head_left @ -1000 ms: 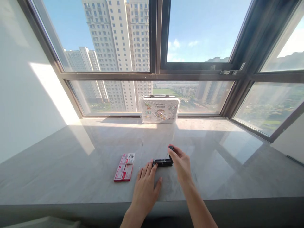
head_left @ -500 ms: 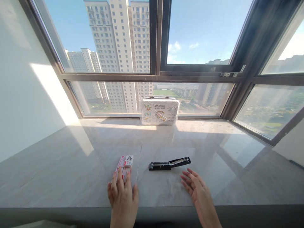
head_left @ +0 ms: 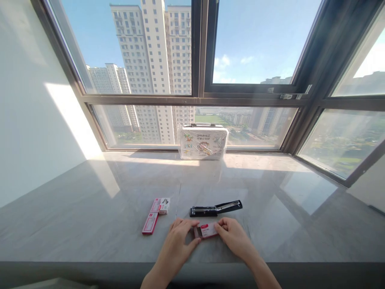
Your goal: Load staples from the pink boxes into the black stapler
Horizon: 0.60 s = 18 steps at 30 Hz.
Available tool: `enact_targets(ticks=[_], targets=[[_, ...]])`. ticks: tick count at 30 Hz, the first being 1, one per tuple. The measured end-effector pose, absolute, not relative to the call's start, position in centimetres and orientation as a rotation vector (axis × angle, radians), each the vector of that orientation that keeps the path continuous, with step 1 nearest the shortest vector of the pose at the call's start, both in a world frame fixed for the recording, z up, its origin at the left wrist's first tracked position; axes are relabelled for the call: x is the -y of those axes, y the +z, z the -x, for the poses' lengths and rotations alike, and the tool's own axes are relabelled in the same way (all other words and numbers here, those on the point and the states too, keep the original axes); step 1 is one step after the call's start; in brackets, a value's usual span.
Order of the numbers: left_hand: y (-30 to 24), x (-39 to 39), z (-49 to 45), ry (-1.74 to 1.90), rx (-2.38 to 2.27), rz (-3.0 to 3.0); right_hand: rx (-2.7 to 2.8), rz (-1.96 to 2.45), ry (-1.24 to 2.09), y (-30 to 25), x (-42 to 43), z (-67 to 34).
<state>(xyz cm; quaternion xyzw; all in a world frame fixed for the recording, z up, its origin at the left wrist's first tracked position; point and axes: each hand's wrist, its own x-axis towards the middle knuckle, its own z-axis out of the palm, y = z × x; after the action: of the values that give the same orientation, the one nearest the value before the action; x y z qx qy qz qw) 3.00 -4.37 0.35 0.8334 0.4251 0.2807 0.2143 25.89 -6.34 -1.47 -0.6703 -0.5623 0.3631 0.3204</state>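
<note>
A small red and white staple box (head_left: 208, 230) is between my two hands, low over the sill just in front of the stapler. Its left end looks open, with a dark inside. My left hand (head_left: 181, 237) grips that end between thumb and fingers. At the other end, my right hand (head_left: 233, 235) pinches the box with thumb and forefinger. Behind them lies a black stapler (head_left: 204, 211), its top arm swung wide to the right and its metal rail exposed. To the left are more red and white boxes (head_left: 150, 223), several lying together, one with a stapler picture.
A white case (head_left: 203, 142) with cartoon prints and clear wrap stands against the window at the back. The grey marble-look sill (head_left: 90, 224) ends at a front edge close to me. A white wall (head_left: 39, 120) rises on the left.
My left hand has moved right from the pile with one staple box. My right hand has come in leftward and taken its other end. The stapler stays put.
</note>
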Motion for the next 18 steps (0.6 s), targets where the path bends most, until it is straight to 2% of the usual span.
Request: enact_targets(ticks=[3,8,13,18], targets=[[-0.1,3.9,-2.6,0.821,-1.186,-2.249,1.475,1.837,0.898,-1.4,6.9,-28.1],[-0.4,4.0,-2.4,0.843,-1.180,-2.218,1.751,1.907,0.512,2.3,7.5,-26.9],[-0.3,3.9,-2.4,0.855,-1.185,-2.206,2.138,1.859,0.382,5.4,5.7,-23.0],[-0.4,3.9,-2.3,0.864,-1.195,-2.195,2.251,1.768,0.319,5.4,4.9,-22.6]])
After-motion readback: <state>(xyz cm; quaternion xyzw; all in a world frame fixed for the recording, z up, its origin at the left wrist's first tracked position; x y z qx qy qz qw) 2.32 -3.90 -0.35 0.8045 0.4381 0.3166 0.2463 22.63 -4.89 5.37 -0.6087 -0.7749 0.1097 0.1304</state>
